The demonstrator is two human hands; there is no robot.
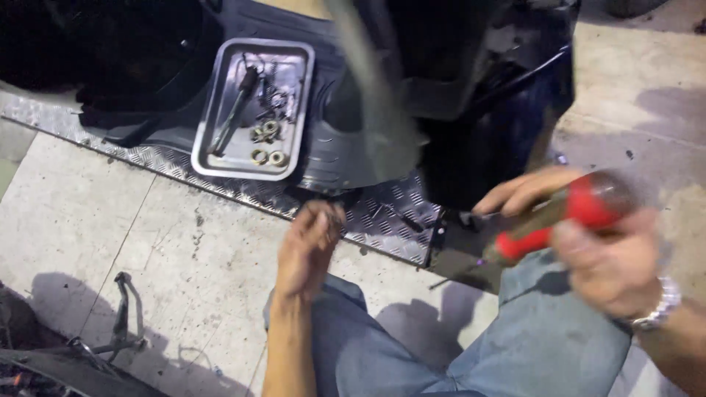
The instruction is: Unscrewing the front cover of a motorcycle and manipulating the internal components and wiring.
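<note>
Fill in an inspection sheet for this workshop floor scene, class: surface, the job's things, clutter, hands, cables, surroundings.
Surface: pale concrete floor with a ribbed metal plate along the vehicle.
Job's things: red-handled tool; its tip is blurred.
Clutter: metal tray resting on the dark vehicle body, holding nuts, rings and a long bolt.
Hands: right hand grips the tool; left hand has its fingers pinched together, what it holds cannot be told.
Cables: nothing seen clearly.
Surroundings: bent metal part on the floor at left; blue-trousered knees below.
</note>
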